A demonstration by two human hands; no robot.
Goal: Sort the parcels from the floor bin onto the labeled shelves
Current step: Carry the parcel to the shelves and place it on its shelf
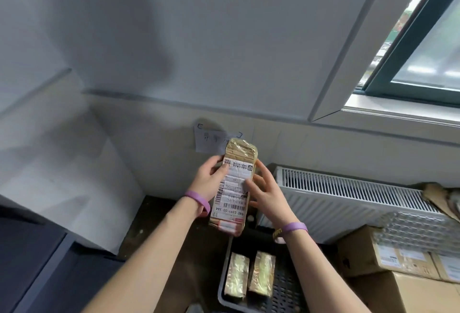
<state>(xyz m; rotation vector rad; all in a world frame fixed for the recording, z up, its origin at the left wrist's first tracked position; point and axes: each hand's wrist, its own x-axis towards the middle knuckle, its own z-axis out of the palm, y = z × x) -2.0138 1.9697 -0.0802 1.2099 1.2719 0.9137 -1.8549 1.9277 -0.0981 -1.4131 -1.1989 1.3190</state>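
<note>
A long brown parcel (234, 185), wrapped in clear tape and bearing a white shipping label with barcodes, is held up in front of the wall. My left hand (210, 179) grips its left edge and my right hand (265, 192) holds its right edge, thumb on the label. Both wrists wear purple bands. Below, a black slotted floor bin (283, 290) holds two more tape-wrapped brown parcels, the left parcel (236, 276) and the right parcel (262, 273), lying side by side. No labeled shelf is in view.
A white radiator (348, 193) runs along the wall at right. Cardboard boxes (388, 260) with bubble wrap on top are stacked at lower right. A paper note (211, 141) is stuck on the wall behind the parcel. A dark surface (32, 263) fills the lower left; a window is at upper right.
</note>
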